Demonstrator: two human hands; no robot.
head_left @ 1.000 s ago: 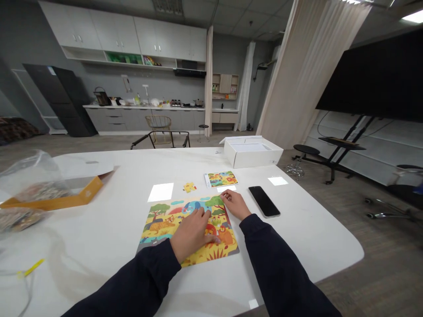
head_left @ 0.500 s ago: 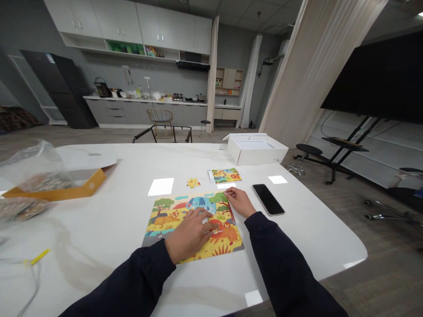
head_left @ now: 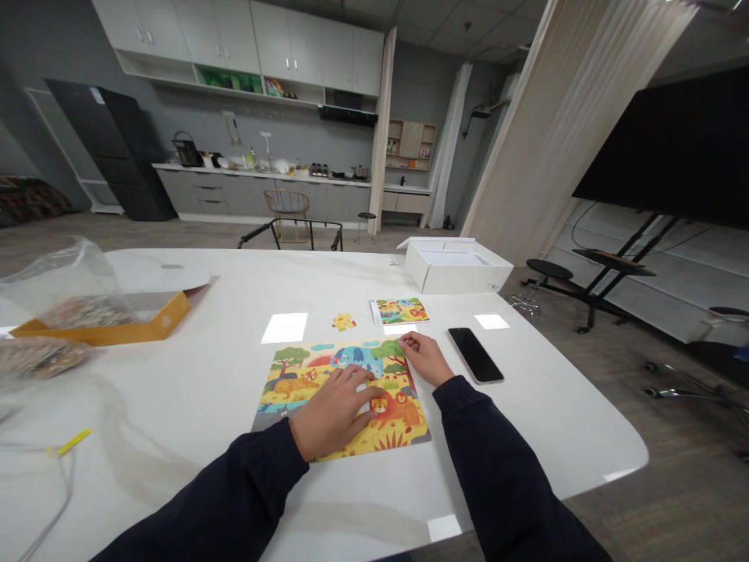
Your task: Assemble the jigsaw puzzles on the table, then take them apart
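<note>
1. Far beyond the animal jigsaw puzzle (head_left: 301, 375), we see a long run of grey kitchen units (head_left: 263, 191) under white wall cabinets, and off to its right a large black screen on a stand (head_left: 661, 148).
2. The puzzle lies on a white, round-cornered worktop (head_left: 527, 437), towards the side nearest us. Its long axis runs left to right across our view.
3. Left of the puzzle, we find an orange cardboard box (head_left: 157, 321) with a clear plastic bag of pieces (head_left: 87, 312) at its near end.
4. Beyond the puzzle and to its right stands an open white box (head_left: 456, 269). Closer in on the right, a black smartphone (head_left: 475, 355) lies face up.
5. Just past the puzzle's far edge lie a small picture card (head_left: 401, 311) and, left of that, a loose yellow puzzle piece (head_left: 344, 321).
6. Our left hand (head_left: 333, 414) rests on the puzzle's near right area, its fingers (head_left: 366, 394) lying close together and nearly flat, holding nothing we can see.
7. Our right hand (head_left: 427, 357) sits at the puzzle's far right corner, its fingers (head_left: 408, 339) curled onto the edge. We cannot tell whether they pinch anything. The puzzle lies left of and nearer us than these fingers, and directly under the left hand, the nearer of the two.
</note>
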